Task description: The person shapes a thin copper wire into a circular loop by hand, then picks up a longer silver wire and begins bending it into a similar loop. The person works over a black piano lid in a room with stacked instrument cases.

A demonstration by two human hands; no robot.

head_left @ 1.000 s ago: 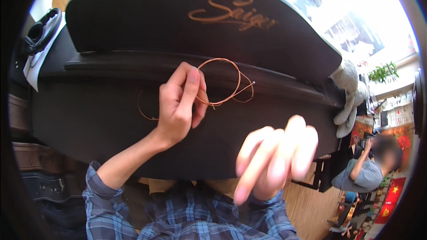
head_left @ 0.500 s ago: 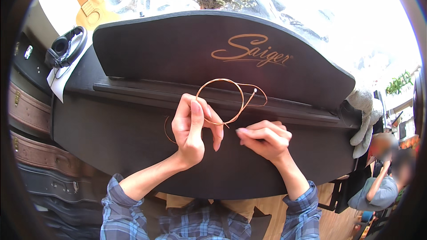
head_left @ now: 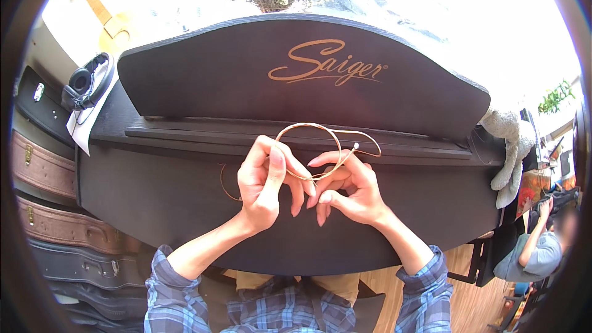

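A coiled bronze-coloured instrument string [head_left: 311, 124] with a small pale ball at one end is in the air above the black desktop. My left hand [head_left: 262, 179] pinches the left side of the coil between thumb and fingers. A stray length of the string arcs out left of this hand. My right hand [head_left: 351, 188] is at the coil's lower right, thumb and index finger parted, fingertips close to my left ones. The string runs past its index finger; whether the fingertips touch it I cannot tell.
Behind my hands a black panel [head_left: 216, 74] with gold lettering rises from the desk [head_left: 185, 222]. Headphones [head_left: 89, 83] and a small wooden guitar [head_left: 114, 31] are left. Instrument cases [head_left: 68, 222] stack beside the desk. A grey plush toy [head_left: 509, 154] hangs right; a person [head_left: 533, 253] is beyond.
My right hand has moved left and up to the coil, its pinched fingers now spread. The coil has lowered slightly, still in my left hand. The view has shifted a little.
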